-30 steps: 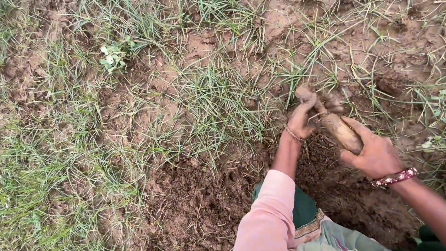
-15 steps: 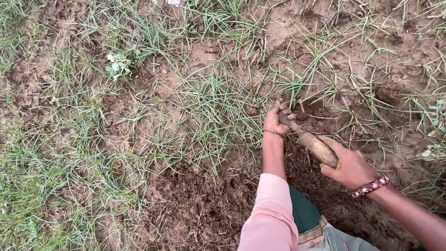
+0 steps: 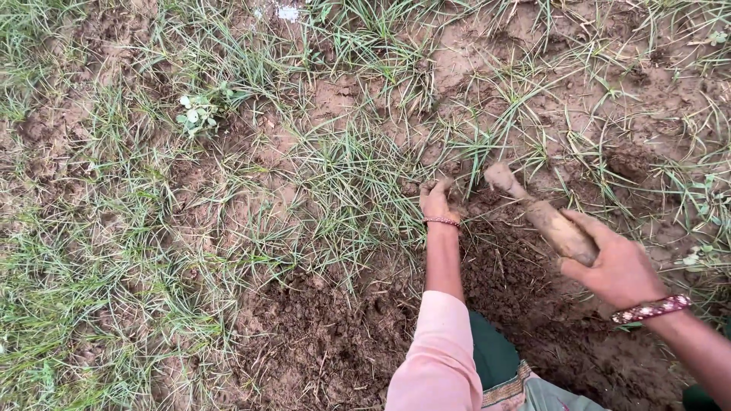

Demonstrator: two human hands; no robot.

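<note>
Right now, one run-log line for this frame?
left hand: gripping grass | right hand: holding muddy tool | tool tip on soil

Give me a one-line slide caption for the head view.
Right hand grips a soil-caked digging tool over dug earth while the left hand grasps a grass clump.

1. A small pale-green weed (image 3: 194, 114) with round leaves grows far to the left of the left hand (image 3: 438, 199), well apart from it.
2. Thin tufts of grass (image 3: 346, 179) stand just left of that hand, on brown ground.
3. A patch of dark loose soil (image 3: 320, 342) lies below and to the left of the same hand.
4. A small white fleck (image 3: 288, 12) lies at the top edge, far above the hand.
5. A little leafy plant (image 3: 697, 255) sits near the right hand (image 3: 620, 266), on its right.
</note>
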